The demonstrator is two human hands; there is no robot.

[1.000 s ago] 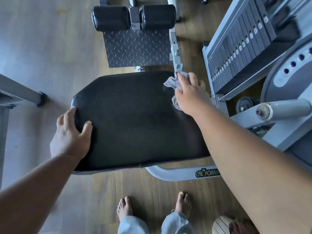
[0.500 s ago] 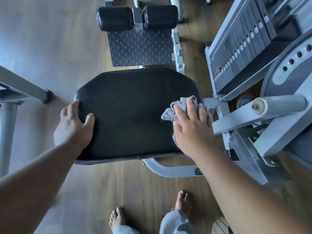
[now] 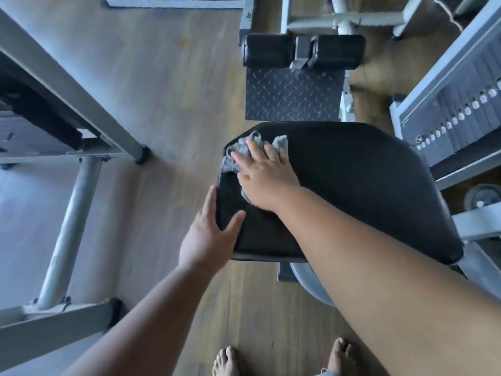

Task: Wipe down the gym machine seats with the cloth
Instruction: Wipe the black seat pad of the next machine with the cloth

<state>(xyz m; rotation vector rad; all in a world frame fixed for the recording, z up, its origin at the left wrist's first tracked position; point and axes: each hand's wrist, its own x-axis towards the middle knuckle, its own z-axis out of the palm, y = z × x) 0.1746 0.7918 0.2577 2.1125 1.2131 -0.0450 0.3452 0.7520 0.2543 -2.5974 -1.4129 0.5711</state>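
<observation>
A: Where the wooden floor [image 3: 168, 109] runs along the left, what stands on it?

B: A grey metal frame [image 3: 67, 210] of another machine, its slanted leg ending in a dark foot near the seat's far left corner.

A: And next, moving right?

B: The left hand [image 3: 208, 234] rests on the near left corner of the black seat [image 3: 366, 191], fingers straight along the side edge, thumb spread across the top. It curls round nothing.

A: The cloth?

B: The grey cloth [image 3: 238, 151] lies crumpled on the seat's far left corner, at the edge. The right hand [image 3: 264, 176] presses it flat against the padding, fingers spread and extended, the arm crossing the seat from the lower right.

A: Beyond the seat?

B: A diamond-tread footplate [image 3: 292, 96] and, behind it, two black roller pads [image 3: 303, 51] side by side.

A: Far right?

B: A weight stack [image 3: 458, 118] in its pale frame, just beside the seat. Bare feet [image 3: 226, 360] show at the bottom edge.
</observation>
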